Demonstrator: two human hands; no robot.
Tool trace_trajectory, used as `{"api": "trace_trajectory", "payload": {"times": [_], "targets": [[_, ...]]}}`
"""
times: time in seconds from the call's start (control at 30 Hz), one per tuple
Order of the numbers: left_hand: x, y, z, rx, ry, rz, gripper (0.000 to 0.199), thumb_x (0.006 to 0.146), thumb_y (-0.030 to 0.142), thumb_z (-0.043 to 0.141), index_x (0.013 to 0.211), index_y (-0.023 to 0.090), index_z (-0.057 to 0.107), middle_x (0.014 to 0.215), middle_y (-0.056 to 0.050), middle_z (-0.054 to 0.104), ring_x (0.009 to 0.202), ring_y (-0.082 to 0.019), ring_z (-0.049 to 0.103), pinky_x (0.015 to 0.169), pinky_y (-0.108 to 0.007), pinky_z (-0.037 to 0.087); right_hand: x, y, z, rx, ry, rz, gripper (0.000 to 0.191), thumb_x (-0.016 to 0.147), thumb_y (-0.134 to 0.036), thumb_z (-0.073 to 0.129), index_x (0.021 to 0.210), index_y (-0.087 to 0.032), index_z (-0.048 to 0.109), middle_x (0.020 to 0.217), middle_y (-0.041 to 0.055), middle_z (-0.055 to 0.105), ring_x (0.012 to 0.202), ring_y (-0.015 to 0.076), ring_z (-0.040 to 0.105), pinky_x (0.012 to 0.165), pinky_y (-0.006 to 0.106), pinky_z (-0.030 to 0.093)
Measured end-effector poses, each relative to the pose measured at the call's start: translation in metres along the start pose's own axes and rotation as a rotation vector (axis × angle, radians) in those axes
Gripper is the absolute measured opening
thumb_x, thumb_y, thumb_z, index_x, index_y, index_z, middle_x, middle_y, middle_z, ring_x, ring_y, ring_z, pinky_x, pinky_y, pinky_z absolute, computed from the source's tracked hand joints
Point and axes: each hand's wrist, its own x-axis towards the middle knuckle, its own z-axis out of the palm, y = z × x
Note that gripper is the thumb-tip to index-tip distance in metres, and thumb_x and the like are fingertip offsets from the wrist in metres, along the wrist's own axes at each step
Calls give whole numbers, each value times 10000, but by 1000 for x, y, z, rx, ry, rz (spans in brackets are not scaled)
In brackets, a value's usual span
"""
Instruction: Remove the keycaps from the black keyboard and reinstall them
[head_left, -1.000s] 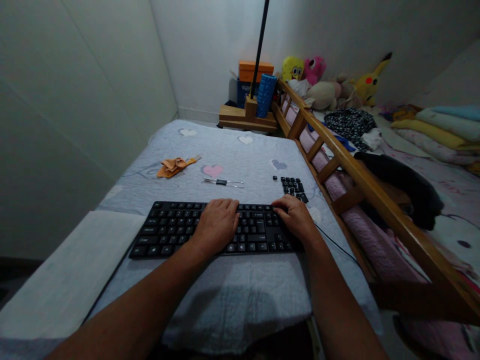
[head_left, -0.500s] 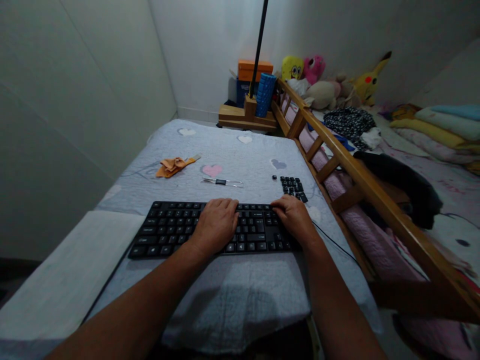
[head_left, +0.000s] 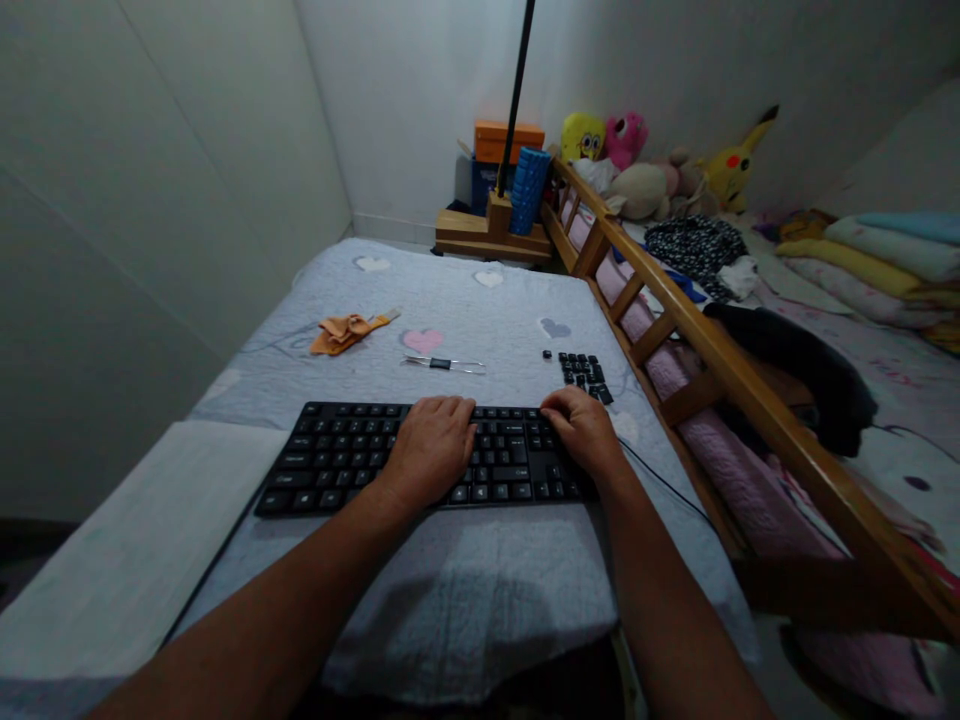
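Observation:
A black keyboard (head_left: 337, 450) lies across the cloth-covered surface in front of me. My left hand (head_left: 431, 445) rests flat on its middle keys, palm down, fingers stretched toward the back edge. At the right end, my right hand (head_left: 581, 425) is closed, its thumb and fingertips pressed together over the upper keys. Whatever it pinches is hidden, and it covers most of the keyboard's right end. Loose black keycaps (head_left: 581, 368) lie grouped just behind this hand, with a single keycap (head_left: 547, 355) left of them. Behind the keyboard lies a wire keycap puller (head_left: 441, 364) with a dark middle.
An orange cloth (head_left: 341, 333) and a small brush (head_left: 386, 317) lie at the back left. The keyboard cable (head_left: 667, 483) runs off to the right. A wooden rail (head_left: 697, 330) borders the right side. A white sheet (head_left: 135, 540) covers the left front.
Both hands stay in nearly the same place on the keyboard. The whole view has shifted very slightly.

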Motion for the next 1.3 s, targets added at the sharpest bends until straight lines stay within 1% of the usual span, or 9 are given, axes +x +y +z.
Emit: {"api": "trace_trajectory", "payload": {"times": [0.1, 0.33, 0.53, 0.83, 1.0, 1.13, 1.3], "targets": [[0, 0, 1, -1, -1, 2, 251, 974, 257, 454, 1162, 149, 578, 1121, -108, 677, 1064, -262, 601, 954, -401, 425, 1, -1, 0, 17, -4, 29, 119, 832, -144, 592, 731, -197, 628, 778, 16, 605, 767, 170, 569, 749, 293, 421], [0, 0, -1, 4, 5, -2, 228, 973, 252, 459, 1130, 148, 587, 1113, -108, 681, 1056, -264, 605, 943, -401, 431, 3, -4, -1, 30, -33, 78, 119, 832, -167, 570, 717, -195, 581, 765, 13, 579, 755, 166, 544, 729, 284, 391], [0, 1, -1, -1, 3, 0, 247, 971, 247, 455, 1151, 137, 585, 1116, -113, 681, 1059, -270, 601, 949, -408, 430, 3, -7, -1, 22, -66, 76, 133, 837, -172, 544, 709, -205, 541, 736, 8, 568, 727, 168, 525, 697, 280, 371], [0, 1, 0, -6, -4, -2, 245, 969, 245, 457, 1143, 139, 593, 1113, -121, 680, 1062, -274, 604, 952, -421, 435, 2, -7, -1, -19, -71, 54, 151, 845, -159, 536, 702, -209, 523, 747, 16, 580, 739, 173, 526, 711, 282, 376], [0, 2, -1, -22, 5, -4, 241, 968, 240, 463, 1147, 138, 589, 1109, -126, 678, 1071, -276, 602, 958, -425, 431, 2, -6, 2, -79, -51, 32, 155, 835, -137, 542, 700, -211, 525, 759, 24, 595, 766, 185, 531, 741, 297, 375], [0, 2, -1, -19, -7, -7, 247, 966, 245, 469, 1152, 138, 592, 1117, -120, 677, 1065, -276, 603, 955, -421, 435, 2, -5, 3, -53, -49, 48, 150, 829, -147, 556, 697, -213, 525, 771, 27, 608, 775, 183, 540, 753, 296, 385], [0, 0, 1, -11, -2, -3, 257, 966, 252, 466, 1163, 141, 587, 1116, -113, 677, 1059, -271, 601, 956, -417, 432, 2, -3, 3, 1, -41, 86, 95, 817, -161, 558, 736, -208, 551, 779, 24, 611, 765, 179, 542, 733, 295, 390]]}}
